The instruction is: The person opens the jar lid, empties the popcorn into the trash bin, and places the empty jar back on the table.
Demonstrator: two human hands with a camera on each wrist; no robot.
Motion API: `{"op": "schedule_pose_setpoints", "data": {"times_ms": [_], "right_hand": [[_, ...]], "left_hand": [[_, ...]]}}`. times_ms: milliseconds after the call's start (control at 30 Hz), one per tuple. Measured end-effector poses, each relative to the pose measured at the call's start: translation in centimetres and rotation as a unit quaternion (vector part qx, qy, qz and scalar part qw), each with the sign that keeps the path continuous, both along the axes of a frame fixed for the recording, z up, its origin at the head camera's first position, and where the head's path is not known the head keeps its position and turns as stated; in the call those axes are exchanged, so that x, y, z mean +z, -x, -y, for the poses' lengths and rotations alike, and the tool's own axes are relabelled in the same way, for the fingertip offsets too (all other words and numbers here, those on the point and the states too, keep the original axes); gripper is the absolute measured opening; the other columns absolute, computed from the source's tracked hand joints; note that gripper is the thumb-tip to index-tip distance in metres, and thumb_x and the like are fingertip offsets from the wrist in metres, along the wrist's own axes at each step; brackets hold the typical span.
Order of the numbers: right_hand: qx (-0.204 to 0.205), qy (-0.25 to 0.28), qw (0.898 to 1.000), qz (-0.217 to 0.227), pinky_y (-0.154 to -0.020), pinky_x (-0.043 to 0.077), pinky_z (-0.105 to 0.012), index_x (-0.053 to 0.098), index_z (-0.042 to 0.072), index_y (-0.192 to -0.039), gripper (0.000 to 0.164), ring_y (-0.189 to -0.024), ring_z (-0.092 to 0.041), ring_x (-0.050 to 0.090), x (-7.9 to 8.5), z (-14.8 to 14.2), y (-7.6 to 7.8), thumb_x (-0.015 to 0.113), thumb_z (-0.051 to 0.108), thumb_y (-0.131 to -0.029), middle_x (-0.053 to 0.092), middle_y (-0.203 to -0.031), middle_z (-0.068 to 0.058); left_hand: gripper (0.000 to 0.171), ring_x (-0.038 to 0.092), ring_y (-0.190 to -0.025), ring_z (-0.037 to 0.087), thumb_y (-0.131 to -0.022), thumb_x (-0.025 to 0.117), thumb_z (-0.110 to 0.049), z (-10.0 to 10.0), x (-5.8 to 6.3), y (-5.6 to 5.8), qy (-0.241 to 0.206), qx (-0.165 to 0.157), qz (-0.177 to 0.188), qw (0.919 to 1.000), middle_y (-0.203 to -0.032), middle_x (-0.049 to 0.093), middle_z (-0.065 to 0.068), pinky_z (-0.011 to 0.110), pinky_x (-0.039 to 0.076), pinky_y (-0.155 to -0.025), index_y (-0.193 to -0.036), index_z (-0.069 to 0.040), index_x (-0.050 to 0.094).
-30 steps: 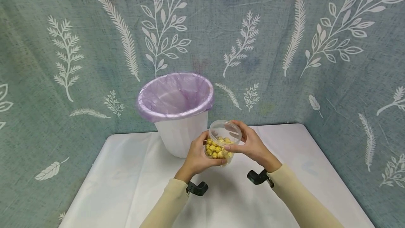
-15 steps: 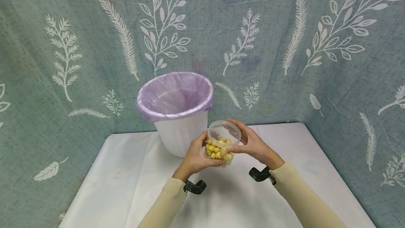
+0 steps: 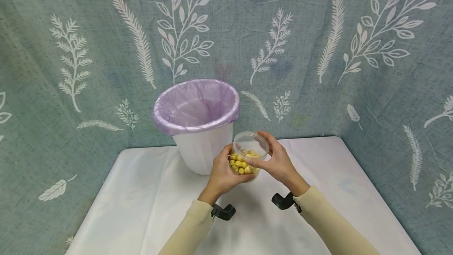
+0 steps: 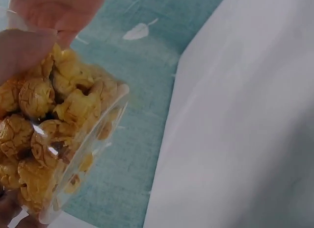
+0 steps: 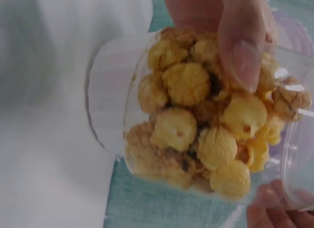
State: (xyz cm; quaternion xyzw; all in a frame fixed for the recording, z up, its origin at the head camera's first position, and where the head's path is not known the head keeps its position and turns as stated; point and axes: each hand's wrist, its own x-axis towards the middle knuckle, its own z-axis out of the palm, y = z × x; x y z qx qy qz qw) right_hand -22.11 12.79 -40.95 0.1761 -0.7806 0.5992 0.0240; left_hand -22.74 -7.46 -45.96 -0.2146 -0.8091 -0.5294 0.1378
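Note:
A clear plastic jar (image 3: 238, 163) of yellow popcorn (image 5: 189, 120) is held above the table in both hands. My left hand (image 3: 223, 174) grips its body from the left, thumb across the front. My right hand (image 3: 281, 164) holds the jar's clear round top (image 3: 252, 145), thumb in front and fingers behind. Whether that top is a separate lid is hard to tell. In the right wrist view, the left thumb (image 5: 244, 66) lies over the jar's side, and the right fingertips (image 5: 279, 208) show at the top edge. The left wrist view shows the popcorn close up, with the jar's base toward the right.
A white bin (image 3: 198, 148) lined with a purple bag (image 3: 198, 127) stands just behind and left of the jar. White cloth covers the table (image 3: 148, 204). A green leaf-patterned curtain (image 3: 226, 46) surrounds the back and sides.
My right thumb has shifted left along the front of the jar's top, and the right wrist has turned a little. The jar has risen slightly, held by both hands throughout.

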Motion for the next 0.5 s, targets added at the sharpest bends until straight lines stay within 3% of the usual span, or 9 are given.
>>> {"op": "schedule_pose_setpoints", "data": {"times_ms": [67, 300, 500], "right_hand": [[0.009, 0.003, 1.000, -0.002, -0.108, 0.038, -0.055, 0.032, 0.012, -0.153, 0.091, -0.136, -0.030, 0.044, 0.0, -0.2, 0.2, 0.085, 0.026, -0.080, 0.043, -0.149, -0.011], [0.078, 0.023, 0.997, -0.007, -0.106, 0.040, -0.055, 0.033, 0.011, -0.153, 0.087, -0.134, -0.027, 0.045, 0.4, -1.2, 0.9, 0.083, 0.020, -0.082, 0.043, -0.149, -0.008], [0.108, 0.028, 0.994, -0.015, -0.107, 0.038, -0.057, 0.034, 0.010, -0.152, 0.085, -0.134, -0.031, 0.045, 0.7, -1.7, 1.6, 0.081, 0.017, -0.083, 0.042, -0.149, -0.009]], "left_hand": [[0.094, 0.059, -0.106, 0.013, -0.056, 0.097, -0.033, 0.1, 0.2, 0.0, 0.008, -0.001, 0.002, 1.0000, -0.119, 0.061, -0.002, 0.037, 0.050, -0.093, -0.136, -0.014, 0.051], [0.084, 0.060, -0.110, 0.025, -0.061, 0.095, -0.009, 0.3, 3.9, -1.8, -0.017, -0.060, 0.024, 0.9977, -0.119, 0.065, 0.015, 0.051, 0.047, -0.096, -0.133, -0.001, 0.052], [0.082, 0.059, -0.111, 0.023, -0.062, 0.094, -0.010, 0.6, 4.9, -1.8, 0.001, -0.076, 0.045, 0.9961, -0.121, 0.064, 0.012, 0.050, 0.045, -0.100, -0.133, -0.002, 0.052]]}}
